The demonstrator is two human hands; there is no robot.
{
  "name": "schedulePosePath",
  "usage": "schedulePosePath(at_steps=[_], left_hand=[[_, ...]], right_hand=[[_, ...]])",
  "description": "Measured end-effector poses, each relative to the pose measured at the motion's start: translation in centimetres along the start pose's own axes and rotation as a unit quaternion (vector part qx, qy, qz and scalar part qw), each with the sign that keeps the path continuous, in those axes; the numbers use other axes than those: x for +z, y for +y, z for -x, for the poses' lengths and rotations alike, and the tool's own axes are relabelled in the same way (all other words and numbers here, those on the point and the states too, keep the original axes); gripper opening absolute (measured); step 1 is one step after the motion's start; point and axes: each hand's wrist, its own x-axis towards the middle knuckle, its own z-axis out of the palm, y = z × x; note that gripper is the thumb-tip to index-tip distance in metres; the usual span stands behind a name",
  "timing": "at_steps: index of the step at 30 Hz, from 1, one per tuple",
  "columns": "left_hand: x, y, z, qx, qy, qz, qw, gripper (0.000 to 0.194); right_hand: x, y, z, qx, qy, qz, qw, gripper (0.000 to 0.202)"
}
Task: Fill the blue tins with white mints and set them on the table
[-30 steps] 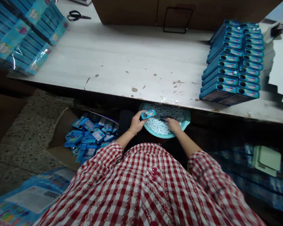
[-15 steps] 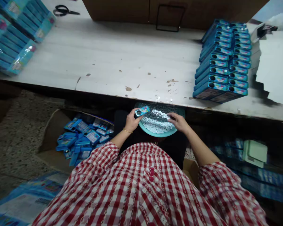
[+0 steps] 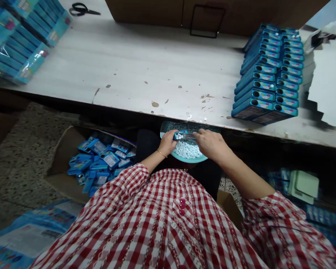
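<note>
My left hand (image 3: 167, 144) is closed around a small blue box (image 3: 183, 132), held tilted over a turquoise basin (image 3: 192, 161). White pellets show at the opening in the box's end. My right hand (image 3: 211, 144) grips a clear scoop (image 3: 189, 137), its tip up against that opening. The scoop is see-through and slightly blurred, so its full shape is hard to make out. Loose white pellets (image 3: 187, 150) fill the basin below both hands, which sits at my lap by the table edge.
Blue boxes stand in two rows (image 3: 266, 80) on the right of the white table (image 3: 145, 59). Wrapped packs (image 3: 30, 59) and scissors (image 3: 84, 10) lie at the left. A carton (image 3: 60, 160) of blue boxes is on my left; a brown carton (image 3: 156, 13) stands at the back.
My right hand has brought the pellet-loaded scoop leftward to the box. My left hand has moved slightly right with the box, and pellets now show at its opening.
</note>
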Motion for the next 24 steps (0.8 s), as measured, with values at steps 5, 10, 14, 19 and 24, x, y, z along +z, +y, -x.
schedulePosePath(at_steps=[5, 10, 14, 19, 24], left_hand=[[-0.8, 0.0, 0.5, -0.001, 0.025, 0.026, 0.999, 0.037], [-2.7, 2.0, 1.1, 0.030, 0.016, 0.084, 0.996, 0.035], [-3.6, 3.9, 1.5, 0.019, 0.003, 0.156, 0.988, 0.036], [-3.2, 4.3, 1.3, -0.013, 0.023, 0.160, 0.987, 0.036], [-4.9, 2.1, 2.0, 0.027, 0.150, 0.232, 0.961, 0.048]], right_hand=[[1.0, 2.7, 1.3, 0.052, 0.079, -0.093, 0.991, 0.033], [3.6, 3.7, 0.1, 0.006, 0.171, -0.250, 0.953, 0.044], [3.7, 2.1, -1.6, -0.110, 0.181, -0.243, 0.947, 0.046], [2.1, 1.6, -3.6, -0.197, 0.195, -0.173, 0.945, 0.038], [0.5, 3.1, -3.0, -0.197, 0.198, -0.154, 0.948, 0.039]])
